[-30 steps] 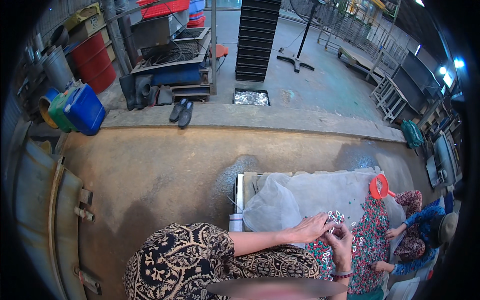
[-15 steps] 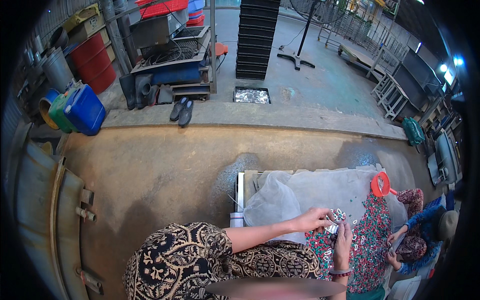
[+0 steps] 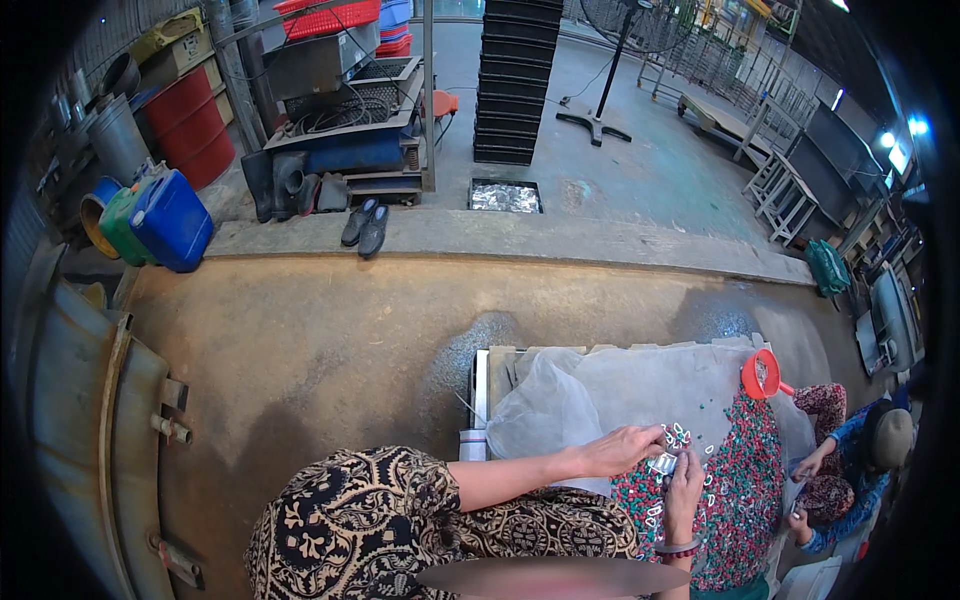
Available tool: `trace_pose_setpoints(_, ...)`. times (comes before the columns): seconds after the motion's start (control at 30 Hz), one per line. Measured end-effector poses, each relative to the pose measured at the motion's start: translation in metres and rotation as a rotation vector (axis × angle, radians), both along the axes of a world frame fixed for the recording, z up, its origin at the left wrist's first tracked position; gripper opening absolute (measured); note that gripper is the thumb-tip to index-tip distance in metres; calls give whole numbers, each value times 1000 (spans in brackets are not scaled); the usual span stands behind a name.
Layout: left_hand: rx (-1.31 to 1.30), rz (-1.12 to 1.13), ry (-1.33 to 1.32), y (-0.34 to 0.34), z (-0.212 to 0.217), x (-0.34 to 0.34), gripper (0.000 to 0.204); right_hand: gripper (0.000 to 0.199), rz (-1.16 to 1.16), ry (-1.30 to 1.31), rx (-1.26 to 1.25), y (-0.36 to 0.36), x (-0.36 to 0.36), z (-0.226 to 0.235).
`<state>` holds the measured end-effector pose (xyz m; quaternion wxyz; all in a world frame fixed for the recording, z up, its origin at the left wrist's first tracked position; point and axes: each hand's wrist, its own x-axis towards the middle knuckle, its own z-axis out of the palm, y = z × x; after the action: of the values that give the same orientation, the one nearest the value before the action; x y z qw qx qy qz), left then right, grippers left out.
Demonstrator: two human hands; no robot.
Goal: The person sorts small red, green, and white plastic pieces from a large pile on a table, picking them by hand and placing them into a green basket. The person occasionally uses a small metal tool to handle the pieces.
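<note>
My left hand (image 3: 632, 447) reaches in from the left, fingers closed on a small shiny silvery metal piece (image 3: 663, 463). My right hand (image 3: 684, 486), a bracelet (image 3: 677, 549) on its wrist, comes up from below and pinches the same piece from the other side. The piece's exact kind is too small to make out. Below both hands spreads a bed of small red, green and dark pellets (image 3: 742, 470). Several pale, ring-like pieces (image 3: 654, 516) lie on the pellets around my hands.
A red plastic strainer (image 3: 760, 374) sits at the pellets' far edge, beside a whitish mesh sheet (image 3: 545, 400). At the right, a co-worker in a blue sleeve (image 3: 850, 440) sits by the table. Stacked black crates (image 3: 515, 90) stand beyond the concrete ledge (image 3: 560, 228).
My hands stay at the silvery piece, with the fingers of my left hand slightly shifted and more of the piece showing. The co-worker's hands have moved farther apart.
</note>
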<state>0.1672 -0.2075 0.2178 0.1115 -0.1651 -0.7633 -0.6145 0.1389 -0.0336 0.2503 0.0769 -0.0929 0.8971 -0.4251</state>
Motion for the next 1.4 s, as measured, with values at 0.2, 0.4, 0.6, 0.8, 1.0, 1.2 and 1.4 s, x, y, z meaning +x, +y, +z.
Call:
trace_pose_setpoints(0.2, -172, -108, 164, 8, -10, 2, 34, 15, 89, 320, 246, 4, 2, -1)
trace_pose_setpoints(0.4, -434, -158, 1, 23, -14, 9, 35, 21, 109, 247, 577, -2, 11, 8)
trace_pose_setpoints(0.6, -446, -116, -57, 20, -9, 11, 44, 22, 217, 261, 717, -9, 24, 12)
trace_pose_setpoints(0.8, -444, -227, -54, 26, -18, 10, 44, 23, 268, 295, 793, -3, 29, 9)
trace_pose_setpoints(1.0, -157, -127, -97, 31, -20, 9, 39, 14, 170, 186, 126, 0, 15, 14)
trace_pose_setpoints(1.2, 38, -194, -233, 25, -7, 10, 41, 31, 162, 23, -62, 11, 10, 32)
trace_pose_setpoints(1.4, 86, -275, -70, 18, -7, 5, 33, 33, 155, -20, -73, 14, 11, 37)
